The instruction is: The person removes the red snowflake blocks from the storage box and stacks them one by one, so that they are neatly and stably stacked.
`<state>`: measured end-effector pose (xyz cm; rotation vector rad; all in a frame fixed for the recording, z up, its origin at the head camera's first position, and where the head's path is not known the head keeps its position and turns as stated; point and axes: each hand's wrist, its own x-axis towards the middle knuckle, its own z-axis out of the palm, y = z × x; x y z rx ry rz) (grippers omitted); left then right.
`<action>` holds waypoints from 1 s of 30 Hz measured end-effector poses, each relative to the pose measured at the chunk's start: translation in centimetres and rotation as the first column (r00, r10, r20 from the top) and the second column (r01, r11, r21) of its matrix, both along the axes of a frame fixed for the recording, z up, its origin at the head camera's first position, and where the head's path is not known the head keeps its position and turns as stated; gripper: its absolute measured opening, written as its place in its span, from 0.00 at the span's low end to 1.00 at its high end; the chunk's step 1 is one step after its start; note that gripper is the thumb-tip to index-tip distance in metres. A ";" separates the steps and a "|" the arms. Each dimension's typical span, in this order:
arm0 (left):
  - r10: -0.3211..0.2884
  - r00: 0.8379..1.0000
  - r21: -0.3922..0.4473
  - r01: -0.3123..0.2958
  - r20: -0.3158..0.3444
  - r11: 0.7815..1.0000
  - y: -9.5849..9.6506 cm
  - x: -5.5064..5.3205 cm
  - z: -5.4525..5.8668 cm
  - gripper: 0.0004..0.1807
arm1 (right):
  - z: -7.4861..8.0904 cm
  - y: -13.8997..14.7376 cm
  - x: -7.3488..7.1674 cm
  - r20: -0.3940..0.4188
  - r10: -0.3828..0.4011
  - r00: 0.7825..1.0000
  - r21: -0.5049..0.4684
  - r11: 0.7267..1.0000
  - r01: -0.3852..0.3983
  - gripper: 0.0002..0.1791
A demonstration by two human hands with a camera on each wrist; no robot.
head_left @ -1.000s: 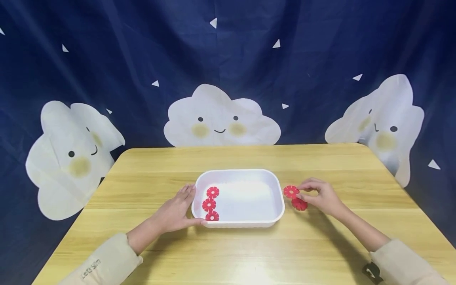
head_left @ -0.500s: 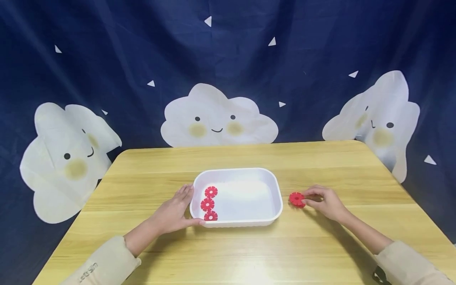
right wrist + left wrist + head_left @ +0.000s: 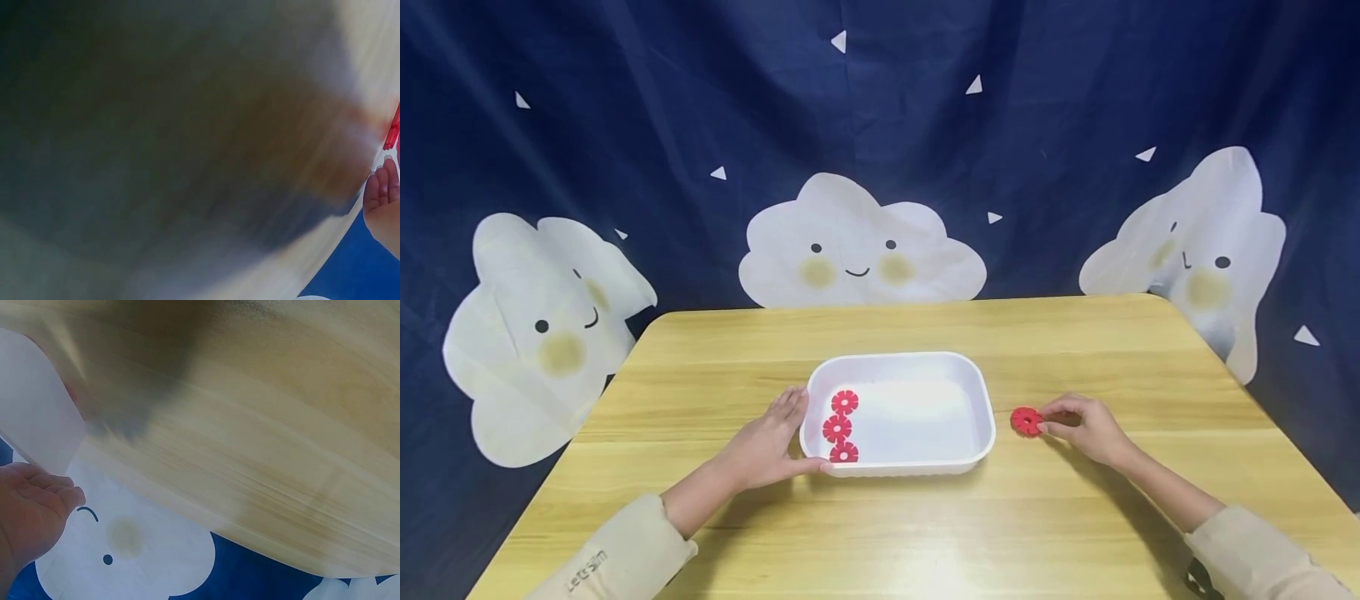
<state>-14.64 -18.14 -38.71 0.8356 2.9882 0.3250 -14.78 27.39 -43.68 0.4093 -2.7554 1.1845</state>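
A white tray point(image 3: 917, 417) lies on the table. My left hand point(image 3: 767, 446) rests against its left side, with the thumb at the near left corner. Inside, three red notched discs point(image 3: 837, 428) form a column along the left wall. Right of the tray, my right hand point(image 3: 1088, 430) pinches a red notched disc point(image 3: 1024, 422) between thumb and fingers, close to the table. Whether another disc lies under it cannot be seen from the head view. Red notched edges point(image 3: 392, 132) show by the fingers at the right wrist view's border. In the left wrist view, the left fingers point(image 3: 53, 487) touch the tray wall point(image 3: 37, 406).
The wooden table point(image 3: 925, 533) reaches back to a dark blue curtain point(image 3: 910, 108) printed with white clouds and small triangles. Light sleeves point(image 3: 625, 550) cover both forearms. Most of the right wrist view is dark and blurred.
Two separate disc outlines showed by my right hand; now one does. The pinched disc came down and slightly right, over where the other lay. My left hand stays at the tray.
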 end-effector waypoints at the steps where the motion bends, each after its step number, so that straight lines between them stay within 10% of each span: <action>1: 0.000 1.000 -0.002 0.000 -0.003 1.000 0.0 0.0 0.0 0.57 | 0.0 0.0 0.0 0.007 -0.003 1.000 0.003 1.000 0.003 0.08; 30: 0.012 1.000 -0.009 -0.012 0.005 1.000 0.0 -0.1 -0.2 0.57 | 0.5 0.1 -0.2 0.070 -0.017 0.997 0.057 0.998 0.013 0.10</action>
